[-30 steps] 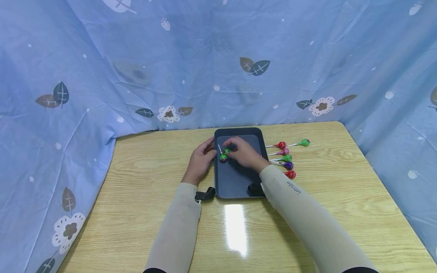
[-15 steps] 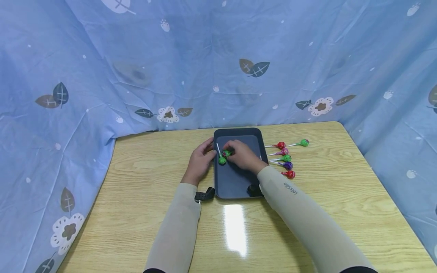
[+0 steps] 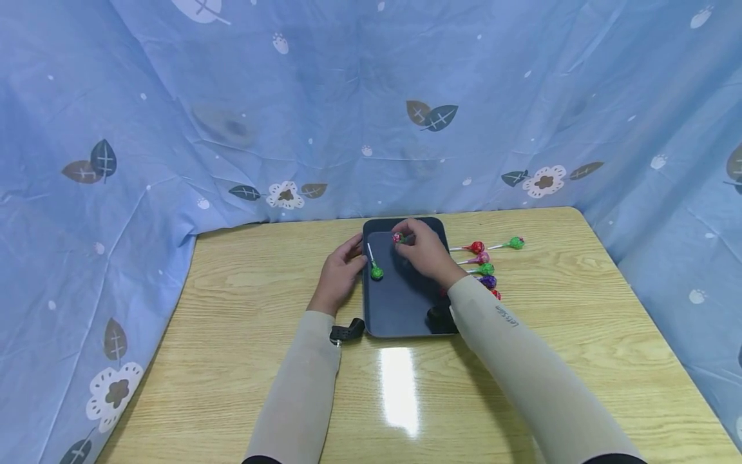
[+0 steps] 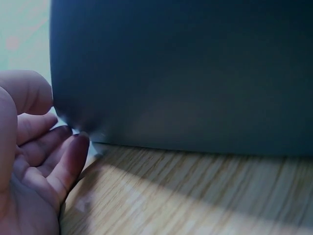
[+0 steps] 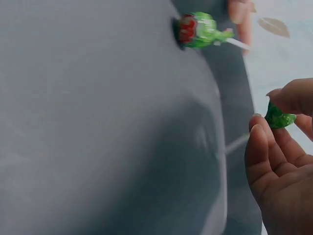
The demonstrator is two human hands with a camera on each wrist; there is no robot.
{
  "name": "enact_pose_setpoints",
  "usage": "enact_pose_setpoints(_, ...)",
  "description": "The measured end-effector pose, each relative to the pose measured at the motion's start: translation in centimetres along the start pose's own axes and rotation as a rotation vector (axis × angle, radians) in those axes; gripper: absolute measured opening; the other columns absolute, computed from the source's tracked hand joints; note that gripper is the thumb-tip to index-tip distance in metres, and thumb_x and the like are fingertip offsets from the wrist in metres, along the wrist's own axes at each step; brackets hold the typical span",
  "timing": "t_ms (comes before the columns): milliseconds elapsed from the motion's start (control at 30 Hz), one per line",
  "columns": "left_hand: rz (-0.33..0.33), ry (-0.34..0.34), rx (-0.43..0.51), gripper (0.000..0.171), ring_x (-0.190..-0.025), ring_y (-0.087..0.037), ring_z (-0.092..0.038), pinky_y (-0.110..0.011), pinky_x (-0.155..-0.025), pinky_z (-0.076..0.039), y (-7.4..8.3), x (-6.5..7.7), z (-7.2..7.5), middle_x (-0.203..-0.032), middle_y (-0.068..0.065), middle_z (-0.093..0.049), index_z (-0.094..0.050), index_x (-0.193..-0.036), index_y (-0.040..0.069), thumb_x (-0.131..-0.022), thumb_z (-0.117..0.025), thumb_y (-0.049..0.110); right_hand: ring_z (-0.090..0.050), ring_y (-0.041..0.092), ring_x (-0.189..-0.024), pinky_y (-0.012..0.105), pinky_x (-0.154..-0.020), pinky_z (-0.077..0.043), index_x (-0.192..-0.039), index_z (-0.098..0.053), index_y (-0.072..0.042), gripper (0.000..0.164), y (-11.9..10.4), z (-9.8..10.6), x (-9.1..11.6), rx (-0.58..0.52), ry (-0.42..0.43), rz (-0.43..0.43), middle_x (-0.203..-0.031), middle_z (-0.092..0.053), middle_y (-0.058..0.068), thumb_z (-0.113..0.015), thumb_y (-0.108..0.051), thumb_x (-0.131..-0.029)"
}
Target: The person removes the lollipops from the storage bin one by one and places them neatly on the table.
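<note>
Away from its twin, the held green lollipop (image 3: 397, 238) has moved towards the far side of the tray (image 3: 400, 309), carried by my right hand (image 3: 426, 252). From the head view, the other green lollipop (image 3: 377, 272) lies about where it lay, beside the left wall with its stick pointing far. That puts the pair apart, so I judge the one by the wall as settled and the one in hand as not yet laid down. My left hand (image 3: 339, 270) hasn't shifted from the tray's left side. Several loose lollipops (image 3: 487, 269) lie right of the tray on the table (image 3: 261, 270).

On the left wrist view, I see thumb and fingers loosely bent at the tray's corner with nothing gripped; they seem to touch it, but I can't tell how firmly.

From the right wrist, I get fingers drawn together in a pinch, with only a bit of green wrapper showing between them. The other green lollipop sits well apart from that pinch.
</note>
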State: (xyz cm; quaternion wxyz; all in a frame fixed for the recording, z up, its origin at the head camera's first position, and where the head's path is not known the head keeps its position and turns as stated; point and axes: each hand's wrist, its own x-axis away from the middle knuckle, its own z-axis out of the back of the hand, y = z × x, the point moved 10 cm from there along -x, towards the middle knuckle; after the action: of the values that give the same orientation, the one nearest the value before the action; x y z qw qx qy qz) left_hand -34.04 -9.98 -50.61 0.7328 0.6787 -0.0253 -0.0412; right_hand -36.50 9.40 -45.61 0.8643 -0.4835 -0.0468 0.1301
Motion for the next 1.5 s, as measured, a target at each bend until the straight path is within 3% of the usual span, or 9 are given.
enact_pose_setpoints(167, -0.004, -0.006, 0.004, 0.055, -0.138, -0.025, -0.059, -0.041, -0.112, -0.050, 0.1, -0.1, -0.1, -0.149, -0.012, -0.064, -0.054, -0.162, 0.009, -0.108, -0.065, 0.009, -0.066, 0.033, -0.109, 0.051, -0.087, -0.056, -0.140, -0.063, -0.001, 0.035, 0.2, 2.3, 0.2, -0.099, 0.062, -0.012, -0.134, -0.065, 0.014, -0.070, -0.010, -0.107)
enact_pose_setpoints(367, -0.012, -0.010, 0.001, 0.055, -0.137, -0.024, -0.060, -0.041, -0.112, -0.050, 0.4, -0.2, -0.3, -0.148, -0.011, -0.065, -0.054, -0.162, 0.009, -0.108, -0.066, 0.010, -0.062, 0.029, -0.103, 0.039, -0.083, -0.055, -0.136, -0.067, -0.003, 0.031, 0.8, 5.8, 1.0, -0.150, 0.145, -0.002, -0.126, -0.067, 0.015, -0.070, -0.011, -0.107)
enact_pose_setpoints(533, -0.015, -0.008, -0.007, 0.055, -0.136, -0.022, -0.061, -0.040, -0.112, -0.050, 0.6, -0.3, -0.4, -0.147, -0.010, -0.066, -0.055, -0.161, 0.010, -0.107, -0.066, 0.010, -0.061, 0.027, -0.103, 0.035, -0.083, -0.055, -0.135, -0.062, 0.003, 0.033, 2.2, 8.7, 1.8, -0.174, 0.174, -0.036, -0.121, -0.064, 0.016, -0.068, -0.016, -0.109)
enact_pose_setpoints(733, -0.019, 0.006, -0.014, 0.055, -0.136, -0.022, -0.060, -0.039, -0.114, -0.049, 0.7, -0.4, 0.0, -0.147, -0.009, -0.066, -0.056, -0.161, 0.010, -0.107, -0.066, 0.009, -0.064, 0.032, -0.104, 0.041, -0.088, -0.058, -0.137, -0.059, 0.004, 0.039, 4.1, 12.0, 3.0, -0.208, 0.210, -0.077, -0.120, -0.063, 0.016, -0.066, -0.024, -0.111)
enact_pose_setpoints(967, -0.008, 0.006, 0.003, 0.055, -0.135, -0.021, -0.061, -0.037, -0.114, -0.048, 0.5, -0.2, 0.0, -0.147, -0.008, -0.066, -0.056, -0.160, 0.009, -0.106, -0.066, 0.009, -0.067, 0.021, -0.104, 0.030, -0.088, -0.058, -0.144, -0.056, 0.005, 0.046, 7.2, 16.0, 5.6, -0.226, 0.279, -0.144, -0.124, -0.066, 0.011, -0.062, -0.027, -0.113)
enact_pose_setpoints(1100, -0.009, 0.008, 0.011, 0.055, -0.134, -0.021, -0.062, -0.038, -0.114, -0.049, 0.4, -0.2, 0.0, -0.146, -0.007, -0.066, -0.056, -0.160, 0.010, -0.106, -0.066, 0.009, -0.067, 0.022, -0.109, 0.027, -0.092, -0.058, -0.146, -0.054, 0.006, 0.048, 9.5, 18.0, 7.3, -0.227, 0.308, -0.198, -0.129, -0.064, 0.013, -0.060, -0.030, -0.114)
enact_pose_setpoints(1300, -0.013, 0.005, 0.015, 0.055, -0.136, -0.022, -0.061, -0.039, -0.115, -0.047, 0.0, 0.1, 0.0, -0.148, -0.006, -0.066, -0.057, -0.160, 0.010, -0.106, -0.066, 0.009, -0.067, 0.023, -0.114, 0.027, -0.097, -0.058, -0.147, -0.053, 0.008, 0.051, 12.9, 19.0, 9.7, -0.248, 0.329, -0.307, -0.131, -0.058, 0.015, -0.059, -0.029, -0.115)
enact_pose_setpoints(1500, -0.016, 0.012, 0.008, 0.055, -0.136, -0.023, -0.061, -0.039, -0.115, -0.047, -0.1, 0.3, 0.0, -0.148, -0.008, -0.066, -0.056, -0.160, 0.009, -0.106, -0.066, 0.009, -0.067, 0.021, -0.112, 0.024, -0.093, -0.058, -0.149, -0.053, 0.007, 0.052, 15.0, 18.7, 11.2, -0.272, 0.341, -0.364, -0.129, -0.059, 0.011, -0.060, -0.030, -0.114)
